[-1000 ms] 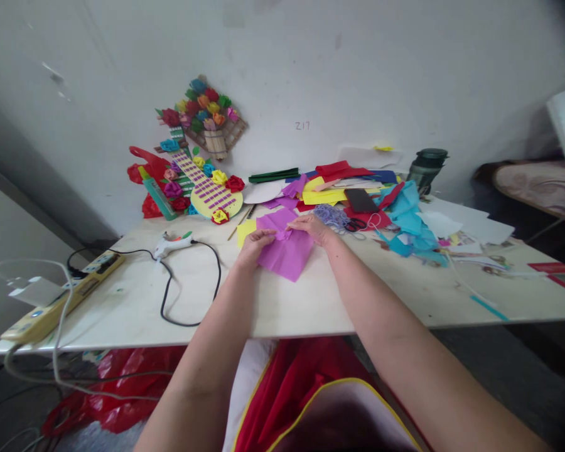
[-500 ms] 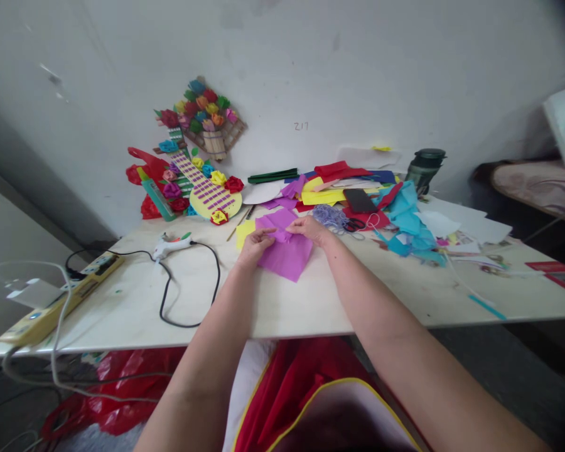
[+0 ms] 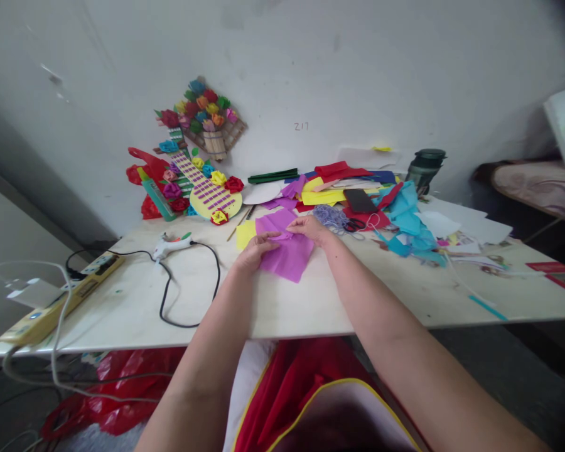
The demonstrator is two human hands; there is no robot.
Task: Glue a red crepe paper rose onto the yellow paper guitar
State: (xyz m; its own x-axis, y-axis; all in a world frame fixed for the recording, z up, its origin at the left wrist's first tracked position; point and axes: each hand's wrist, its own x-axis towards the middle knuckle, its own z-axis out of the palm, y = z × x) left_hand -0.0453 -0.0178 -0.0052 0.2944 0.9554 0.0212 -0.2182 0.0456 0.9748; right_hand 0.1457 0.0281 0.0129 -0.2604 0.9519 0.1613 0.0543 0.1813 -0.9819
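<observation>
A person sits at the near edge of the worktop (image 3: pixel 311 301), both bare arms stretched toward its middle, where a purple crepe paper sheet (image 3: pixel 287 256) lies flat with one corner pointing back at them. The work in hand looks like putting a fold into that sheet.

The left hand (image 3: pixel 255 246) rests on the sheet's left edge. Its grip is open, fingers stretched out and pressing the paper down rather than clasping it. The right hand (image 3: pixel 313 228) sits at the sheet's far side. Its grip looks closed, fingertips pinched on a small raised fold near the far middle, though it is too small to be sure how tightly. So the paper lies under and between both hands, touching each, with most of the sheet spread bare on the side nearer the person.

To my eye the fold is only begun. A clean crease calls for the left hand to keep the thin paper pinned while the right draws the fold over without tearing.

A yellow sheet (image 3: pixel 245 233) peeks out just beyond the left hand. A hot glue gun (image 3: pixel 172 243) lies toward the left edge, scissors (image 3: pixel 356 224) just right of the right hand, and a heap of coloured paper (image 3: pixel 339 182) sits along the far edge.
</observation>
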